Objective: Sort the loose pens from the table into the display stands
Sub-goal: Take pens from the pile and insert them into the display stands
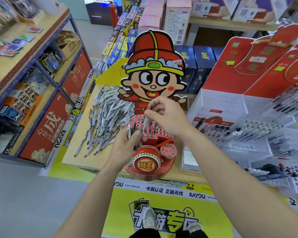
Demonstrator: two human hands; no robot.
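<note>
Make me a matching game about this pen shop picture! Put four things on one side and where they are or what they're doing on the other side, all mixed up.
Things:
1. right hand
2. left hand
3. pen pile
4. red drum

Places or states:
a. lies on the wooden table, left of the cartoon stand
b. pinches a single pen over the holed tray
c. sits at the front of the cartoon stand
d. holds a bundle of pens

Pairs: 1-b, 2-d, 3-a, 4-c
</note>
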